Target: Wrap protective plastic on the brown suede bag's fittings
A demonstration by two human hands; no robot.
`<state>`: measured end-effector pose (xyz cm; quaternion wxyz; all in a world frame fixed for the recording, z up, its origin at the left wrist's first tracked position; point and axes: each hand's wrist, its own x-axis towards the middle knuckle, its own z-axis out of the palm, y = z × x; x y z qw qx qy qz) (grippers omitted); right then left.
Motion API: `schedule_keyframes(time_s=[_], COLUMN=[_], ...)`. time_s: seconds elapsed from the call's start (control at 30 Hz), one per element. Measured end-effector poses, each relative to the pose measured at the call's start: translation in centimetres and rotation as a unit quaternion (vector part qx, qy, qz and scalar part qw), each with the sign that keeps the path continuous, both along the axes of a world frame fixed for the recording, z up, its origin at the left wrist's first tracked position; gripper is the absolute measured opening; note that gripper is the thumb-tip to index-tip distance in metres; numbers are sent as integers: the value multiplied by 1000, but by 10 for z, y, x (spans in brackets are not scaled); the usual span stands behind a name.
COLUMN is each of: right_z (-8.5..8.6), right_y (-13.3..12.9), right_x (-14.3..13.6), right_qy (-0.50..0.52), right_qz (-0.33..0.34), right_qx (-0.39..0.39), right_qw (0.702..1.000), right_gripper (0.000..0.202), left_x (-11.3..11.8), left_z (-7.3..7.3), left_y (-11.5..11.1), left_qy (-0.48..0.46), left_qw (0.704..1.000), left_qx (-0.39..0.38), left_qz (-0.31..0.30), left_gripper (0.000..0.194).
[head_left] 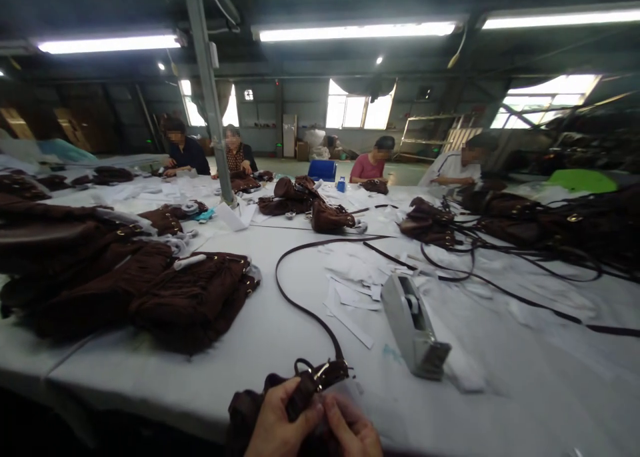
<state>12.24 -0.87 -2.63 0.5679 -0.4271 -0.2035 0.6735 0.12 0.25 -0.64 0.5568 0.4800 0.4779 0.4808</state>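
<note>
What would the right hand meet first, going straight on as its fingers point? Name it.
Likely the brown bag in the left hand, near its metal fitting; depth there is unclear.

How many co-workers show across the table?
4: person in navy left of the post; person in patterned top just right of it; person in red farther right; person in white beyond. More may be hidden.

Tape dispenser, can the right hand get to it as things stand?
Probably yes: nothing visible stands between the right hand and the dispenser, though that hand is busy at the held bag.
</note>
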Motion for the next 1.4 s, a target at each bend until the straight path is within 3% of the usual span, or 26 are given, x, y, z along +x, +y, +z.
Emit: schedule_keyframes(time_s=[0.1,0.3,0.53,0.67,0.8,0.97,1.23,1.4], right_z=[12,24,32,39,41,32,38,34], right_y=[5,10,5,4,3,2,2,1], right_x=[6,10,8,9,11,13,10,7], right_qy=[37,48,44,49,66,105,107,65], right_qz=[-19,-126,-65,-53,-52,-66,-107,-101], right_qx=[-38,-94,-55,-45,-52,-86,-114,-108], right_qw=[998,986,995,996,995,989,982,987], right_gripper=[38,42,37,37,35,39,43,46], left_x=[-3,-12,-16,-16,-15,-14,-6,-1], left_z=[-1,1,6,6,10,13,4,9], left_y=[2,-2,-5,-3,-2,-2,-1,-6], left_qy=[-3,-60,-121,-168,-150,-123,-139,-74], left_qw=[1000,995,984,978,982,986,986,990], left_qx=[-27,-59,-78,-92,-95,-71,-95,-97], left_qz=[-2,-50,-100,-78,-69,-84,-9,64], left_gripper=[47,51,38,35,37,36,46,48])
